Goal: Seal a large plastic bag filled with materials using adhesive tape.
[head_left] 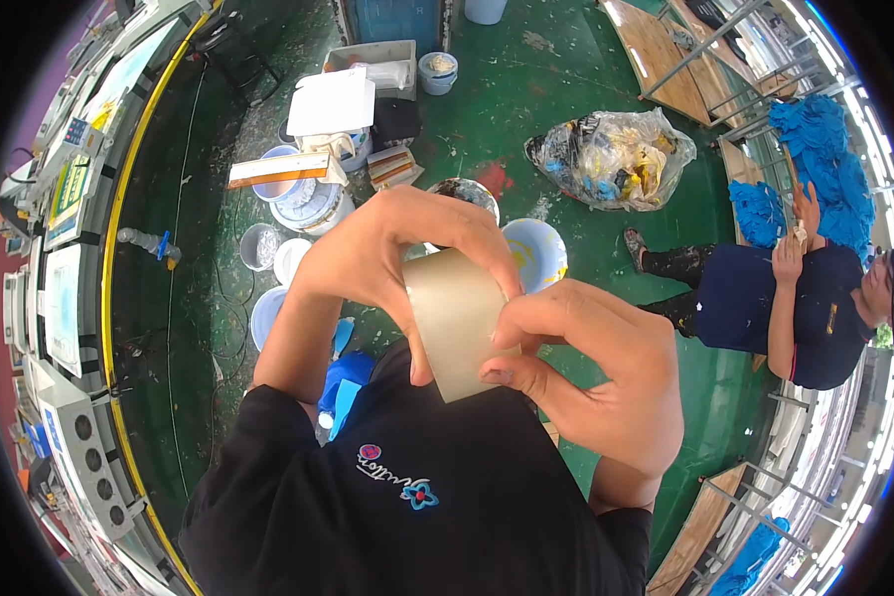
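Observation:
A wide beige roll of tape [459, 323] is held in front of my chest, its smooth outer face turned up. My left hand [392, 253] curves round it, thumb along the left side and fingers arched over the top to the far right edge. My right hand [596, 372] pinches at the roll's right edge, with thumb and forefinger close together against the surface. Whether a loose tape end lies between those fingertips cannot be made out.
Paint buckets [536, 253] and tubs stand on the green floor ahead. A clear bag of stained waste [616, 159] lies to the right of them. At far right a person [815, 298] stands near blue cloth [824, 159] on racks. A yellow-edged machine line [114, 298] runs along the left.

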Tool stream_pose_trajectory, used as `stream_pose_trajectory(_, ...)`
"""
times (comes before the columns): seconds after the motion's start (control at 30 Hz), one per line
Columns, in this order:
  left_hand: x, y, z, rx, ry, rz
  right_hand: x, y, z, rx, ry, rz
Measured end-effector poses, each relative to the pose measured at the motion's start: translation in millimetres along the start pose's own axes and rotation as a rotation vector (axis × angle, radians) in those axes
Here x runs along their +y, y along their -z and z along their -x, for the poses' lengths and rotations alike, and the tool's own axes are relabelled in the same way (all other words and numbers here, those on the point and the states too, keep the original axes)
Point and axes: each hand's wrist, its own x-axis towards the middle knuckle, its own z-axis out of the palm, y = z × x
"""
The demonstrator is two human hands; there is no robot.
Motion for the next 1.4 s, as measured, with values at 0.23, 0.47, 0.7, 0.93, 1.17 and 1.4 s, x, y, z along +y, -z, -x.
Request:
stream_pose_trajectory(0.23, 1.3, -6.1, 1.6, 0.004, 0.02, -0.025, 1.4, -1.0, 7.8, 0.025, 0.09, 0.053)
stream_pose_trajectory(0.47, 3.0, -11.2, 0.3, -0.011, 0.028, -0.062, 2.2, -0.8, 13.9, 0.029, 0.044, 0.054)
stream_pose_trajectory(0.7, 7.2, -14.5, -2.0, 0.0, 0.054, -0.106, 6.2, -3.2, 21.9, 0.072, 0.041, 0.069)
stream_pose_trajectory(0.93, 14.9, -36.5, -16.3, 0.25, 0.005, -0.581, 36.1, 10.2, 23.3, 0.585, 0.051, 0.254)
stream_pose_trajectory(1.17, -27.4, -59.6, -40.1, 0.28, -0.049, -0.794, 69.4, -3.9, 20.2, 0.734, -0.026, 0.187)
stream_pose_trajectory(1.4, -65.7, -68.8, -62.8, 0.152, -0.073, -0.89, 102.3, 8.6, 25.8, 0.817, -0.253, -0.045)
